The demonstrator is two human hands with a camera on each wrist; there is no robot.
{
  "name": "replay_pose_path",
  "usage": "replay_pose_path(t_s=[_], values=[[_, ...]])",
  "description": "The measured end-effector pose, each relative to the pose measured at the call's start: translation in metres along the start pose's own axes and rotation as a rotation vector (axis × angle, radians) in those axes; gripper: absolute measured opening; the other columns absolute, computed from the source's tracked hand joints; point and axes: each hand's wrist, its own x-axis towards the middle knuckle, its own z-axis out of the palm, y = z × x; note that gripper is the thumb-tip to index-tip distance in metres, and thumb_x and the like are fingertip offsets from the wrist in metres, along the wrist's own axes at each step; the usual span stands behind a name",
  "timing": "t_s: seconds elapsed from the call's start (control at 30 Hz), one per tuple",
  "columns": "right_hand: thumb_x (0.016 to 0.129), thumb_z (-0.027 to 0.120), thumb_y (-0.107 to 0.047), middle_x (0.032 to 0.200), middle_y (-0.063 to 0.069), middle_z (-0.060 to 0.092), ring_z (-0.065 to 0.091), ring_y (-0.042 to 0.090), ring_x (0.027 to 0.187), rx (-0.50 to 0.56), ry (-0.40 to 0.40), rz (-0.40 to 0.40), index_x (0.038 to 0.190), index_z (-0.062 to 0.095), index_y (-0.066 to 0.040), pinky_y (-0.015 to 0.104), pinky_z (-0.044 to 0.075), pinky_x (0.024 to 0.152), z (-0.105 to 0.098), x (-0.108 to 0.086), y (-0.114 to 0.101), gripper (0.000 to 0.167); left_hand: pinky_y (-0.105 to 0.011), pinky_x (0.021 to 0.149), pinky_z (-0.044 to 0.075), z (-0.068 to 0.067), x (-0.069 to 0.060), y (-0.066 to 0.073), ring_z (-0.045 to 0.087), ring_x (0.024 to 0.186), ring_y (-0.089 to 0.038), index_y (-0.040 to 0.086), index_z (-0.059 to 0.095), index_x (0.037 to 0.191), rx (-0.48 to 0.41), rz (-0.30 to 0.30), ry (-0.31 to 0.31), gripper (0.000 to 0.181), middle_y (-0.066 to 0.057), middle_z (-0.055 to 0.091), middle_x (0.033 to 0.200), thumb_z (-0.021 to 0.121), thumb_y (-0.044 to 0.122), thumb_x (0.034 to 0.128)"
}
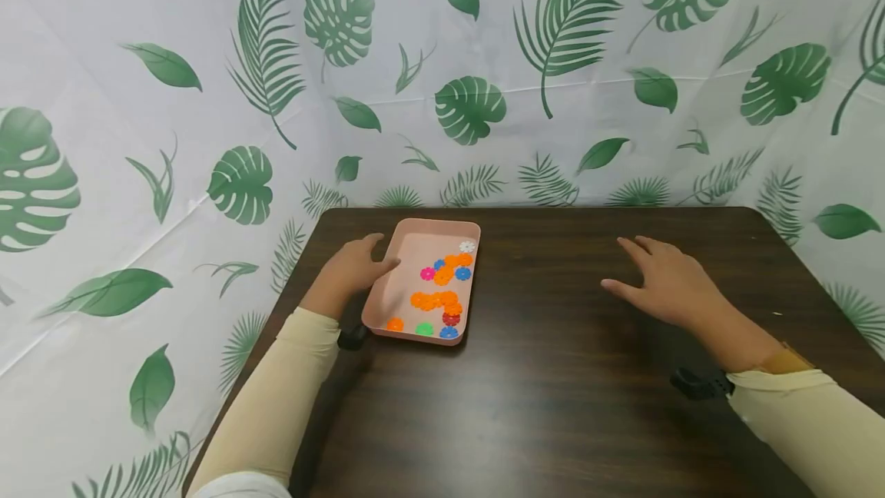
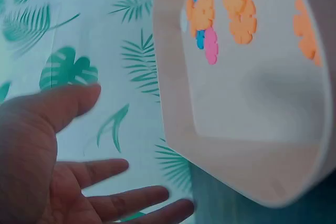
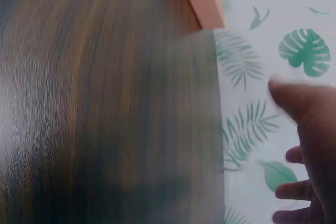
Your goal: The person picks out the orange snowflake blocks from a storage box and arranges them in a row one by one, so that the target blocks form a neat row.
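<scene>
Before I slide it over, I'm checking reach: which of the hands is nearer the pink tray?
Left. The left hand is close beside the left edge of the pink tray; the right hand is well away to the tray's right, above the table.

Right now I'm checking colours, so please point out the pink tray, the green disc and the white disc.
Pink tray (image 1: 413, 248): head view, on its bare floor.
Green disc (image 1: 425, 329): head view, on its middle.
White disc (image 1: 467, 247): head view, on its middle.
</scene>
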Motion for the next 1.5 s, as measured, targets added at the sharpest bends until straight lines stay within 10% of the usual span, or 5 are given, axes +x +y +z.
replay_pose_path(t_s=[0.27, 0.6, 0.87, 1.5], values=[[0.098, 0.049, -0.069, 0.144, 0.033, 0.051, 0.05, 0.053, 0.13, 0.176, 0.014, 0.019, 0.144, 0.056, 0.001, 0.071, 0.039, 0.102, 0.004, -0.003, -0.011, 0.084, -0.042, 0.074, 0.062, 0.009, -0.001, -0.025, 0.075, 0.087, -0.027, -0.001, 0.049, 0.149, -0.349, -0.181, -0.137, 0.06, -0.023, 0.068, 0.12, 0.067, 0.029, 0.1001], [0.101, 0.066, -0.038, 0.119, 0.016, 0.07, 0.066, 0.033, 0.104, 0.403, 0.173, -0.03, 0.13, 0.069, -0.006, 0.058, 0.052, 0.086, 0.013, -0.016, -0.035, 0.044, -0.041, 0.073, 0.062, 0.026, -0.004, -0.022, 0.074, 0.077, -0.025, -0.007, 0.06, 0.137, -0.496, -0.198, -0.159, 0.044, -0.022, 0.07, 0.109, 0.067, 0.002, 0.0949], [0.099, 0.071, -0.03, 0.113, 0.008, 0.073, 0.068, 0.026, 0.097, 0.453, 0.25, -0.116, 0.124, 0.073, -0.008, 0.053, 0.056, 0.083, 0.022, -0.014, -0.058, 0.033, -0.035, 0.075, 0.057, 0.04, -0.005, -0.001, 0.067, 0.082, -0.023, 0.002, 0.068, 0.131, -0.315, -0.138, -0.044, 0.045, -0.013, 0.072, 0.103, 0.069, 0.011, 0.0864], [0.088, 0.083, -0.019, 0.108, 0.009, 0.074, 0.067, 0.031, 0.097, 0.525, 0.161, -0.265, 0.119, 0.075, -0.005, 0.052, 0.057, 0.088, 0.037, 0.032, -0.125, 0.035, -0.036, 0.074, 0.058, 0.062, -0.009, 0.025, 0.066, 0.083, -0.023, 0.006, 0.072, 0.125, -0.328, -0.119, -0.003, 0.042, -0.009, 0.073, 0.103, 0.071, 0.011, 0.0836]])
